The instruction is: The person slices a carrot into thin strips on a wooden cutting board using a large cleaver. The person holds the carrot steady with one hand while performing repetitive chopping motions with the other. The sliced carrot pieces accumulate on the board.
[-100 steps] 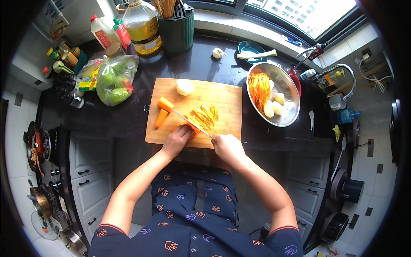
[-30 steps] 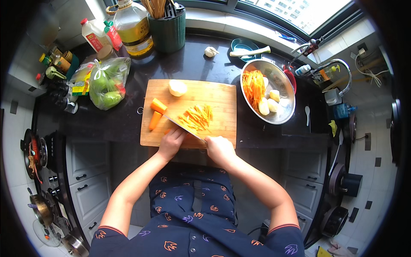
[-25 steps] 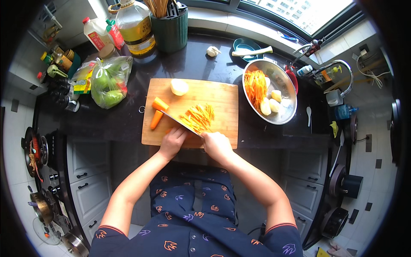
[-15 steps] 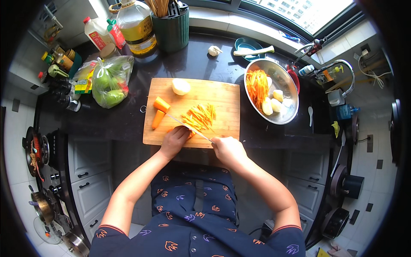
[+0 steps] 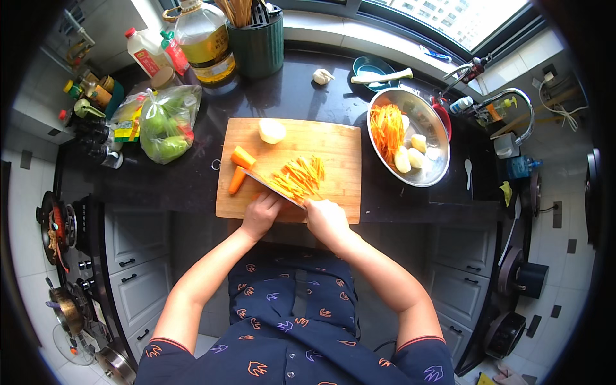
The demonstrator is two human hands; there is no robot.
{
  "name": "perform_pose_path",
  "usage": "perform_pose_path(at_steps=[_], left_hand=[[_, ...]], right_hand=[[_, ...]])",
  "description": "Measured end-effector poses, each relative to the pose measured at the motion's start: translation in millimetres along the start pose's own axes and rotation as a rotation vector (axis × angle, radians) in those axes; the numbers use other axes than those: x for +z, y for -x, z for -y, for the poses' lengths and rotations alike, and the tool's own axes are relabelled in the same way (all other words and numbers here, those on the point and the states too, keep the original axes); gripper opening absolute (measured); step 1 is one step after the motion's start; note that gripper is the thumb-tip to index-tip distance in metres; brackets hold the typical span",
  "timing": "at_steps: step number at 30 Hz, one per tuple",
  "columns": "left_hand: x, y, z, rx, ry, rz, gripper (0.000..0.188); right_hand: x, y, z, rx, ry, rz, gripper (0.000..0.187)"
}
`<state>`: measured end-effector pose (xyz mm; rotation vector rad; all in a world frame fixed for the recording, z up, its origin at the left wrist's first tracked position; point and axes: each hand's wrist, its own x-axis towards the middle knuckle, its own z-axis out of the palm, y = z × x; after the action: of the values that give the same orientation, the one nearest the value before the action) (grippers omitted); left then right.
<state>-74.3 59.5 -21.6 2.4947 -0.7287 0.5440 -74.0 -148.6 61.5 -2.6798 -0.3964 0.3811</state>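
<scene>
A wooden cutting board (image 5: 340,144) lies at the counter's front edge. My right hand (image 5: 327,221) grips a knife (image 5: 273,187), its blade slanting up and left across the board. Close against the blade's near side, my left hand (image 5: 260,215) is closed with bent fingers; carrot seems to be under them, mostly hidden. Beyond the blade lies a pile of carrot strips (image 5: 298,176). Two carrot pieces, an upper carrot chunk (image 5: 243,157) and a lower carrot chunk (image 5: 237,180), rest near the blade's tip. A peeled, pale round vegetable (image 5: 272,131) sits at the board's far side.
To the right stands a metal bowl (image 5: 436,147) with shredded carrot and several peeled potatoes. A garlic bulb (image 5: 322,76), a teal dish (image 5: 372,67) and a peeler-like tool (image 5: 382,77) lie behind. A bag of green vegetables (image 5: 168,125) and an oil jug (image 5: 204,42) stand left.
My right hand and the knife have shifted left and slightly nearer the left hand. The blade now lies closer along the carrot strips. My left hand has barely moved.
</scene>
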Motion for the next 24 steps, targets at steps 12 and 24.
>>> perform_pose_path(at_steps=[12,24], left_hand=[[-12.6,-6.4,1.7,0.046,0.067,0.05,0.022],[-14.9,-1.1,-1.0,0.055,0.057,0.082,0.027]], right_hand=[[-41.4,24.4,-4.7,-0.055,-0.022,0.007,0.02],[-48.5,38.0,-3.9,-0.061,0.03,0.036,0.019]])
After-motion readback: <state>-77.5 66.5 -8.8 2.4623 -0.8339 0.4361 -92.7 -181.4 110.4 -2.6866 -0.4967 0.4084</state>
